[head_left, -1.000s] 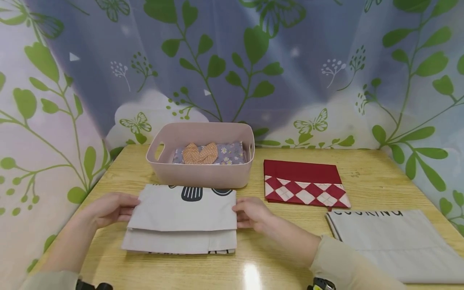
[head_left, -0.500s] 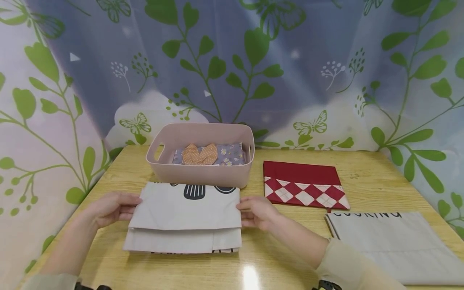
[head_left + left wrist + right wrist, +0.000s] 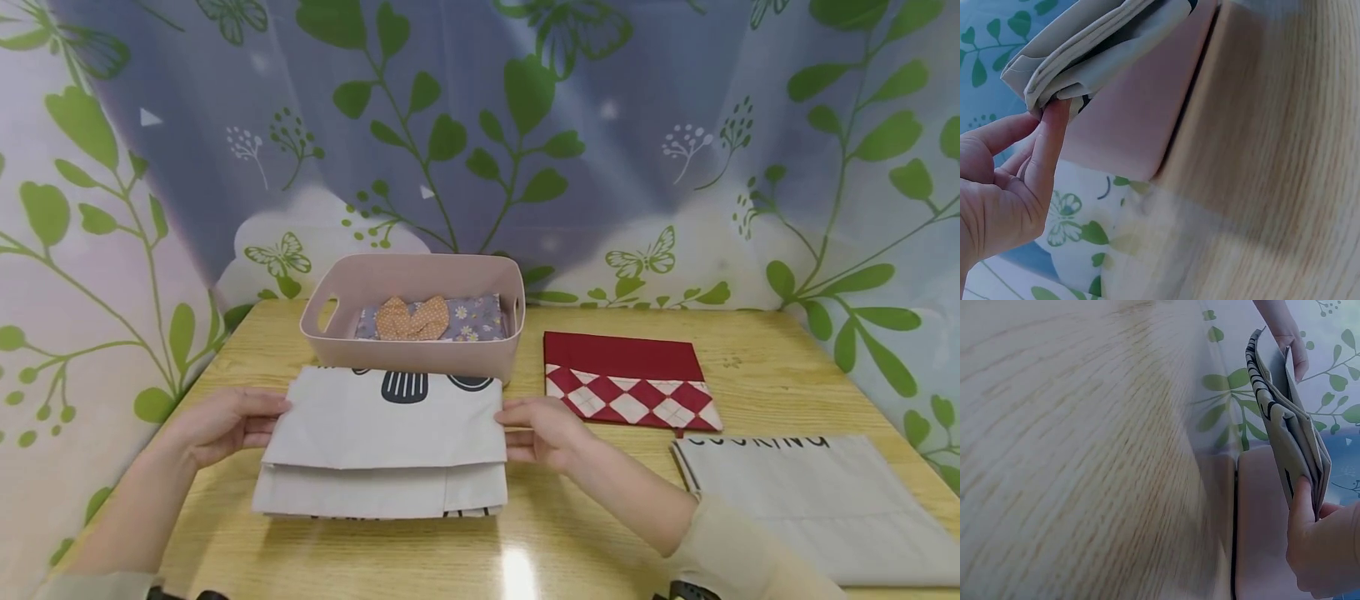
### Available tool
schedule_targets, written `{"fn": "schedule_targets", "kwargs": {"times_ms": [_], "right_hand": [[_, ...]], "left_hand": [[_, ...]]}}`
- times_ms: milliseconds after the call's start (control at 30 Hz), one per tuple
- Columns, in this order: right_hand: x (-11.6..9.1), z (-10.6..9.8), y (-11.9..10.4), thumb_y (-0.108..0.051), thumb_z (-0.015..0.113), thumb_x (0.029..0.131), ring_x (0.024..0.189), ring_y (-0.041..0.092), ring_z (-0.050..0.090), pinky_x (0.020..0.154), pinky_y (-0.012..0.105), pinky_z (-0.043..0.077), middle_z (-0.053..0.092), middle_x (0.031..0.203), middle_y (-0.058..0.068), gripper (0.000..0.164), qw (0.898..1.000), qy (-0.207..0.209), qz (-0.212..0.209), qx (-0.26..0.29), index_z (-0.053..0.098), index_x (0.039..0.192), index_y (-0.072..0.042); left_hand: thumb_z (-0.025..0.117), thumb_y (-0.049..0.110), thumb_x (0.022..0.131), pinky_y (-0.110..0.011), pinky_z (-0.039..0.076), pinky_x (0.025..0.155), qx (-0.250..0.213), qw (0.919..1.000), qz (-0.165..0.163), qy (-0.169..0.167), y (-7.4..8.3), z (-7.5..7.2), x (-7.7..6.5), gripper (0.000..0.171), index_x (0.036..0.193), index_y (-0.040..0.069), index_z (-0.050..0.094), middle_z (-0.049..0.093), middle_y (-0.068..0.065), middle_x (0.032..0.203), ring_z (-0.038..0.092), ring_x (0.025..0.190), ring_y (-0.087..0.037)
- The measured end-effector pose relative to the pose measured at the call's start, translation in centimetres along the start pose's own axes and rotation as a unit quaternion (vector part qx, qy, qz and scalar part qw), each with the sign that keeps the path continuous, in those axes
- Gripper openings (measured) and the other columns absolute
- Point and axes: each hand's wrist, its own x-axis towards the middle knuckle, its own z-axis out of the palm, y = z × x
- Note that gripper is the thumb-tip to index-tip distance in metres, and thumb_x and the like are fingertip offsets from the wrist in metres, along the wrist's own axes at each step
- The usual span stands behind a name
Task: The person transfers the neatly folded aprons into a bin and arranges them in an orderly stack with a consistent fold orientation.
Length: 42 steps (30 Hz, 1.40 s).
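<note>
A folded off-white cloth (image 3: pixel 390 433) with black kitchen-utensil prints hangs level between my two hands, just in front of the pink bin. My left hand (image 3: pixel 228 425) pinches its left edge, thumb above and fingers beneath. On the opposite edge, my right hand (image 3: pixel 543 433) pinches it the same way. Both wrist views show the stacked layers of the cloth (image 3: pixel 1294 434) raised off the table, with the left fingertips (image 3: pixel 1054 119) under one corner. The cloth's far edge overlaps the front wall of the pink bin (image 3: pixel 420 357) in the head view.
Inside the bin lie a purple daisy-print fabric (image 3: pixel 480 317) and an orange dotted bow-shaped piece (image 3: pixel 412 321). A folded red cloth with a diamond band (image 3: pixel 630 379) lies right of the bin. Nearer, at right, is a folded grey-white cloth (image 3: pixel 817 508) with lettering. A printed curtain (image 3: pixel 480 125) backs the table.
Both hands have lifted the folded cloth a little and carried it slightly away from me and to the right, toward the bin. The other cloths stay where they were.
</note>
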Motion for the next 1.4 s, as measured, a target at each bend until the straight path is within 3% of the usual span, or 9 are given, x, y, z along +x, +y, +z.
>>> {"fn": "schedule_targets", "kwargs": {"times_ms": [67, 200, 567, 833, 967, 1400], "right_hand": [[-0.2, -0.1, -0.1, 0.000, 0.055, 0.088, 0.076, 0.021, 0.064, 0.080, 0.044, 0.052, 0.065, 0.083, 0.008, 0.026, 1.000, -0.004, -0.001, 0.002, 0.049, 0.113, 0.007], [-0.4, -0.3, -0.3, -0.001, 0.055, 0.089, 0.078, 0.021, 0.065, 0.081, 0.044, 0.052, 0.066, 0.085, 0.008, 0.025, 1.000, -0.011, -0.004, 0.000, 0.049, 0.112, 0.006], [-0.6, -0.5, -0.4, -0.003, 0.054, 0.090, 0.077, 0.020, 0.065, 0.082, 0.043, 0.052, 0.065, 0.084, 0.006, 0.026, 1.000, -0.014, -0.012, 0.005, 0.048, 0.114, 0.006], [-1.0, -0.6, -1.2, -0.003, 0.054, 0.090, 0.077, 0.018, 0.065, 0.079, 0.039, 0.053, 0.065, 0.084, 0.005, 0.030, 0.999, -0.019, -0.029, 0.004, 0.048, 0.117, 0.008], [-1.3, -0.6, -1.8, -0.002, 0.054, 0.090, 0.078, 0.020, 0.066, 0.078, 0.038, 0.054, 0.064, 0.085, 0.005, 0.024, 0.999, -0.023, -0.034, 0.016, 0.051, 0.112, 0.006], [-1.5, -0.5, -3.1, -0.001, 0.052, 0.089, 0.077, 0.018, 0.066, 0.076, 0.034, 0.054, 0.064, 0.083, 0.002, 0.021, 0.997, -0.050, -0.055, 0.009, 0.051, 0.109, 0.006]], "left_hand": [[0.055, 0.010, 0.093, -0.031, 0.054, 0.074, -0.006, 0.9998, 0.012, -0.016, 0.1, -0.2, 0.0, 0.014, 0.093, 0.010, 0.069, 0.069, -0.004, 0.089, 0.067, 0.081, -0.015], [0.059, 0.011, 0.091, -0.030, 0.055, 0.073, -0.007, 0.9997, 0.019, -0.013, 0.4, -0.1, -0.2, 0.012, 0.092, 0.010, 0.070, 0.069, -0.004, 0.087, 0.067, 0.079, -0.015], [0.048, 0.002, 0.095, -0.030, 0.055, 0.071, -0.021, 0.9996, 0.012, 0.013, 1.4, 1.2, -0.6, 0.024, 0.088, 0.010, 0.070, 0.069, -0.004, 0.084, 0.067, 0.076, -0.015], [0.048, 0.002, 0.095, -0.029, 0.055, 0.071, -0.021, 0.9993, 0.029, 0.006, 2.0, 1.5, -0.6, 0.026, 0.089, 0.010, 0.071, 0.069, -0.004, 0.086, 0.067, 0.078, -0.014], [0.046, 0.001, 0.095, -0.028, 0.055, 0.071, -0.021, 0.9988, 0.044, 0.001, 2.2, 1.5, -0.4, 0.027, 0.090, 0.010, 0.071, 0.069, -0.004, 0.086, 0.067, 0.078, -0.014], [0.049, 0.001, 0.094, -0.029, 0.055, 0.071, -0.023, 0.9975, 0.049, 0.044, 3.3, 2.1, -0.8, 0.025, 0.088, 0.009, 0.071, 0.069, -0.005, 0.085, 0.067, 0.078, -0.015]]}}
